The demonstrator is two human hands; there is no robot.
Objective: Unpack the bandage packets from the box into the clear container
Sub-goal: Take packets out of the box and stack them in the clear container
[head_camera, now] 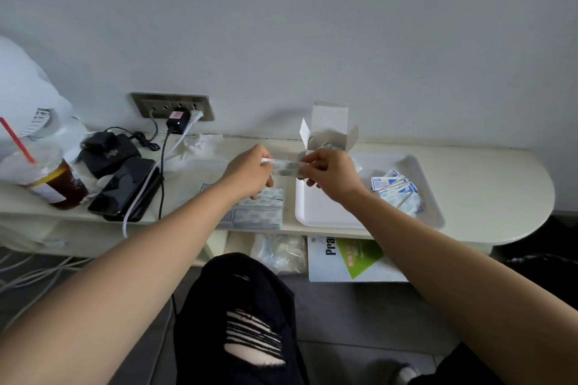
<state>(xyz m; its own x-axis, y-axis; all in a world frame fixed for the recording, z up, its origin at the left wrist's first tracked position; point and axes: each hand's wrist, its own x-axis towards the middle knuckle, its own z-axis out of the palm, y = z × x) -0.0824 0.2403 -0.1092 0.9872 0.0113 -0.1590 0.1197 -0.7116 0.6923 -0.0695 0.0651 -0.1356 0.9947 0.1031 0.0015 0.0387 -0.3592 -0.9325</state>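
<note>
Head view, centre frame: left hand point(250, 170) and right hand point(328, 175) each pinching one end of bandage strip point(286, 167), print blurred. Open box point(328, 131) just behind, contents unclear. Container point(312, 211) at right, loose packets point(397, 191) inside, partly hidden by forearm.

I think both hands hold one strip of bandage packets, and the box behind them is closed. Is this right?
Not quite. The head view shows the box open, flaps standing up. The left hand and right hand do hold the strip of bandage packets.
</note>
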